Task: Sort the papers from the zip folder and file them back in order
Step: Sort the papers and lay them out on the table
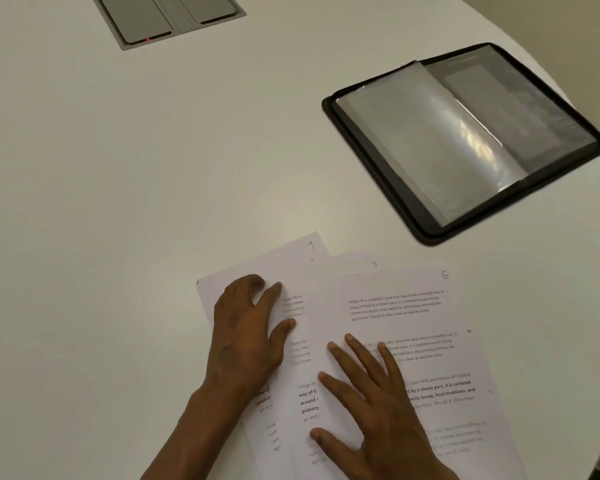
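White papers numbered 9, 3 and 6 lie fanned on the bench, left hand and right hand pressing flat with fingers spread, sorting underway; next, reorder before refiling in the open zip folder.

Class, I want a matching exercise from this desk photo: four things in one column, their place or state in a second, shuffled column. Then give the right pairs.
Column one
1. sheet marked 9
2. sheet marked 6
3. zip folder
4. grey hatch

Column two
A. lies open, clear sleeves showing
B. set into the table top, far edge
C. top of the fanned papers, under the right hand
D. leftmost of the fan, under the left hand

Pairs: 1-D, 2-C, 3-A, 4-B
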A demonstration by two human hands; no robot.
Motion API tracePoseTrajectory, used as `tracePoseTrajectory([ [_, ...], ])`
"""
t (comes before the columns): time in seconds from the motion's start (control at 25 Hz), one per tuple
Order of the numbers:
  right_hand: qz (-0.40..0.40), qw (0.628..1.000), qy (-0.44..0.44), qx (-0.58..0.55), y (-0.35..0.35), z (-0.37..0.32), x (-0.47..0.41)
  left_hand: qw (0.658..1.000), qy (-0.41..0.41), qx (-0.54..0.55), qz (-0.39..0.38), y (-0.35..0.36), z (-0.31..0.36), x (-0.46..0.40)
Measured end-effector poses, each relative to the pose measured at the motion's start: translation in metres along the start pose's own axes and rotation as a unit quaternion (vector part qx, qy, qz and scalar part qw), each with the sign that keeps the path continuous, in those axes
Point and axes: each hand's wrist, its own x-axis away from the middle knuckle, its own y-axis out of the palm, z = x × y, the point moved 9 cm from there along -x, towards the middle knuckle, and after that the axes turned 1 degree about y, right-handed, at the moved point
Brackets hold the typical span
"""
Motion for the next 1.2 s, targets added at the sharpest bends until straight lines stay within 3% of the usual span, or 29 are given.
tracePoseTrajectory([
  [0.08,0.012,1.0,0.003,0.011,0.0,-0.013,-0.012,1.0,-0.003,0.015,0.0,0.002,-0.002,0.001],
  [0.28,-0.053,0.996,-0.011,0.065,0.029,-0.039,-0.037,1.0,0.0,0.016,0.007,-0.006,-0.003,-0.004],
  [0.72,-0.072,0.994,-0.073,0.044,0.034,-0.038,-0.013,0.987,0.032,-0.152,-0.042,0.005,0.003,-0.008],
  [0.92,0.016,0.999,-0.046,0.01,0.02,-0.035,-0.003,0.996,-0.005,-0.084,0.029,-0.01,-0.002,-0.011],
  [1.2,0.018,0.999,-0.045,-0.004,0.018,-0.035,-0.003,0.998,-0.055,-0.037,-0.012,-0.017,0.0,-0.021],
])
